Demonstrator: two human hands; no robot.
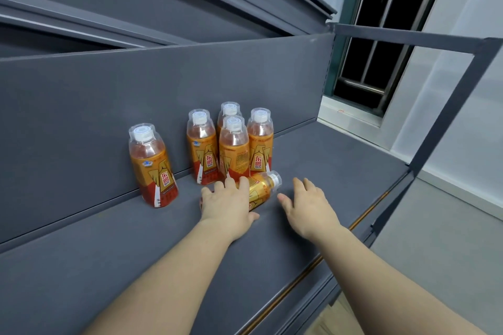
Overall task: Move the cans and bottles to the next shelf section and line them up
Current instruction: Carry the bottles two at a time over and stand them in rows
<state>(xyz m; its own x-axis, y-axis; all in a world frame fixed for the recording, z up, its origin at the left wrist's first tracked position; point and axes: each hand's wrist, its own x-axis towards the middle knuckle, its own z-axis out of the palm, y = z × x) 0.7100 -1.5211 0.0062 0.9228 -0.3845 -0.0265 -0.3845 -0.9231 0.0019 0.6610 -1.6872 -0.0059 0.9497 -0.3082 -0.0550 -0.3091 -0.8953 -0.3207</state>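
Left hand [228,205] holds the toppled bottle [262,189] — right hand [309,205] spread beside it.

Left hand [227,205] gripping a toppled bottle [261,190], right hand [307,207] free beside it; both palms down.
Left hand: fingers [243,182] curled over the bottle's body, thumb [254,216] tucked at its near side, wrist straight, left forearm [168,272] bare, reaching in from lower left. Right hand: fingers loosely spread and slightly bent, thumb angled toward the left hand, holding nothing, clear of the bottle; right forearm [381,266] bare, reaching in from lower right.
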